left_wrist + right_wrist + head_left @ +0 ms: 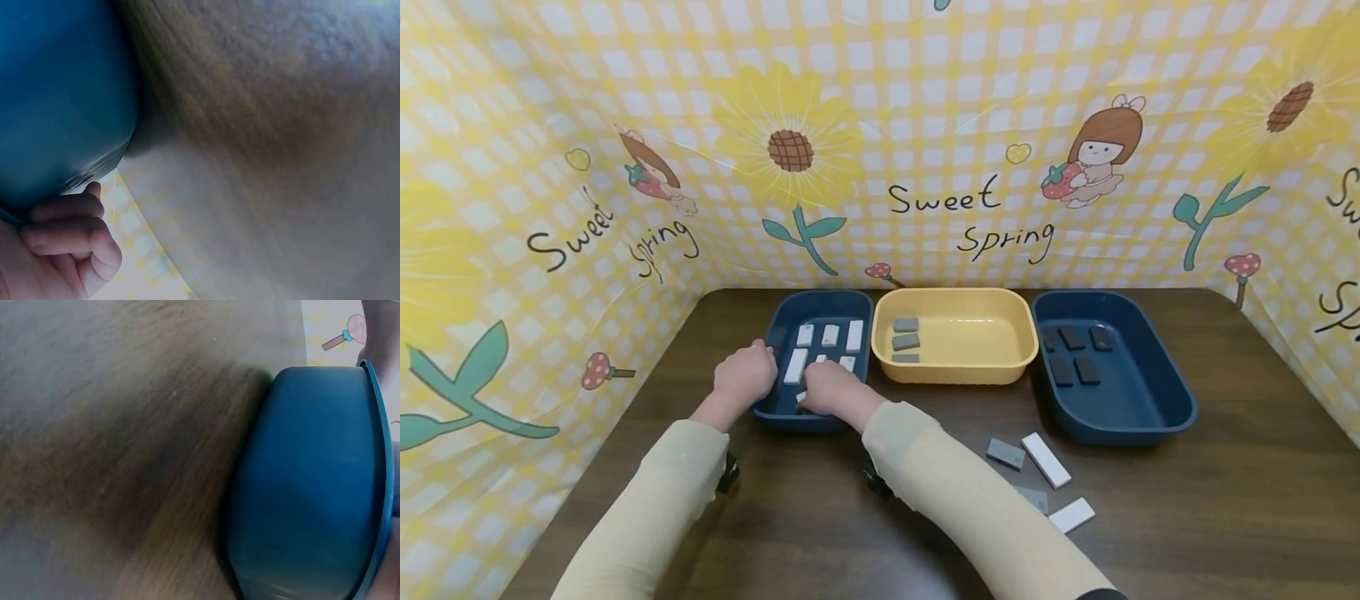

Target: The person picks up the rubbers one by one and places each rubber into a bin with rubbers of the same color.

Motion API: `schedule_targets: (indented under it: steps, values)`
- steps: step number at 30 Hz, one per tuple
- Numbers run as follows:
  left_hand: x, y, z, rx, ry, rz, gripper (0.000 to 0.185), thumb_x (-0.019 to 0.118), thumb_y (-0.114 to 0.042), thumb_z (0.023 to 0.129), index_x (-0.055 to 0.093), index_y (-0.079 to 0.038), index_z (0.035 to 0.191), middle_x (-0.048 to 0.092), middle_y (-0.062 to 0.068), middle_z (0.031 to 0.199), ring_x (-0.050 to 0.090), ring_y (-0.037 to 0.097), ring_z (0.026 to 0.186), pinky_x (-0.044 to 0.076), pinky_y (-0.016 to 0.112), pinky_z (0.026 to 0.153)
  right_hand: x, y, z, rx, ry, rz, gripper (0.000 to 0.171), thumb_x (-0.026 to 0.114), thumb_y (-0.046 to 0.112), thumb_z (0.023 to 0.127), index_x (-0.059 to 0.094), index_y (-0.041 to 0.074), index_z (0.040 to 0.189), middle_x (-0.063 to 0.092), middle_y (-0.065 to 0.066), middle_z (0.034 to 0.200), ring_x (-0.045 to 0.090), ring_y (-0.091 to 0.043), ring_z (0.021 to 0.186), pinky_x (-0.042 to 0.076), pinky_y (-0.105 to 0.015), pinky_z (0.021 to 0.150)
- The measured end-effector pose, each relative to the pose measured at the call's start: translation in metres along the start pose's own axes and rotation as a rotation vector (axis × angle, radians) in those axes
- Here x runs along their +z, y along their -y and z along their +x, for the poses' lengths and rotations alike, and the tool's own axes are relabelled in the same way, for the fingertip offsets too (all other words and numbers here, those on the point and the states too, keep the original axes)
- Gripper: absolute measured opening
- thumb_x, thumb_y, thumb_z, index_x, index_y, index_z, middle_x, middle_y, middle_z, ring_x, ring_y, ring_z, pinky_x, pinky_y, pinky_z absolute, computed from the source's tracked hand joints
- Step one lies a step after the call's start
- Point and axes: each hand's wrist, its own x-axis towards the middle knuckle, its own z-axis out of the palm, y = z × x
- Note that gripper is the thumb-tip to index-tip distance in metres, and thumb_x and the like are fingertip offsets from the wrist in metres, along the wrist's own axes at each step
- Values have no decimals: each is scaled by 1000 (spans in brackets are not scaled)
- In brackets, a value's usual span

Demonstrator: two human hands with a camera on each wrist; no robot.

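Observation:
My left hand [745, 375] grips the left rim of the left blue tray [805, 422], its fingers curled at the edge in the left wrist view. Inside that tray my right hand [835, 388] reaches over the near wall and pinches a small white block [801, 397] close above the tray floor. Several white blocks [796, 367] lie in rows beyond the fingers, partly covered by the right hand. The right wrist view shows mostly the outer wall of the blue tray [306, 481], with the fingers hidden behind its rim.
Beside it stands a yellow tray [955, 374] with three grey blocks [906, 341]. Farther right, another blue tray [1123, 432] holds several dark blocks [1086, 370]. Loose white blocks [1046, 460] and grey blocks [1006, 453] lie on the table near my right forearm. A patterned cloth hangs behind.

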Motion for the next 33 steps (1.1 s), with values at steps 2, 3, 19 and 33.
schedule_targets:
  steps: [2, 3, 19, 33]
  values:
    - [1, 1, 0, -2, -3, -1, 40, 30, -23, 104, 53, 10, 105, 59, 24, 83, 59, 37, 73, 51, 52, 65, -1, 0, 0, -5, 19, -2, 26, 68, 27, 92, 69, 8, 111, 68, -3, 98, 59, -14, 80, 50, -28, 82]
    - [2, 1, 0, -2, 0, -1, 40, 30, -23, 104, 53, 10, 106, 59, 24, 82, 59, 37, 72, 51, 51, 65, -1, 1, -1, -14, 27, -5, 26, 67, 26, 93, 69, 7, 111, 68, -4, 98, 59, -14, 80, 50, -28, 82]
    - [4, 2, 1, -5, -7, -16, 41, 31, -24, 105, 53, 10, 108, 59, 23, 83, 59, 35, 70, 51, 48, 62, -5, -3, 3, -190, 176, 103, 36, 59, 16, 97, 61, 5, 131, 63, -7, 126, 58, -14, 105, 42, -27, 98]
    - [0, 3, 0, -11, 10, -27, 41, 31, -23, 105, 52, 11, 109, 57, 21, 80, 58, 34, 69, 50, 46, 61, -9, -2, -1, -191, 189, 132, 35, 56, 11, 98, 60, 4, 131, 64, -7, 123, 58, -14, 98, 44, -28, 96]
